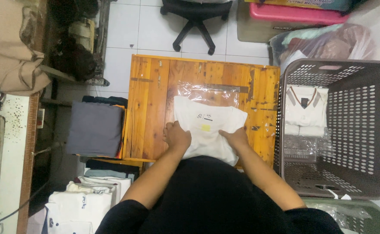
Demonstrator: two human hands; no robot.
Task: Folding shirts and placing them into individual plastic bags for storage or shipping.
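Note:
A folded white shirt [207,125] lies on the wooden table [151,99], its top edge overlapping a clear plastic bag [207,91] spread flat behind it. My left hand [176,135] grips the shirt's lower left edge. My right hand [235,138] holds its lower right edge. A small yellow sticker and a dark print mark show on the shirt's front.
A grey perforated laundry basket [371,130] stands to the right with a bagged white collared shirt [306,110] inside. Folded dark cloth [94,128] and stacked white shirts [82,199] sit to the left. A black office chair [196,17] stands beyond the table.

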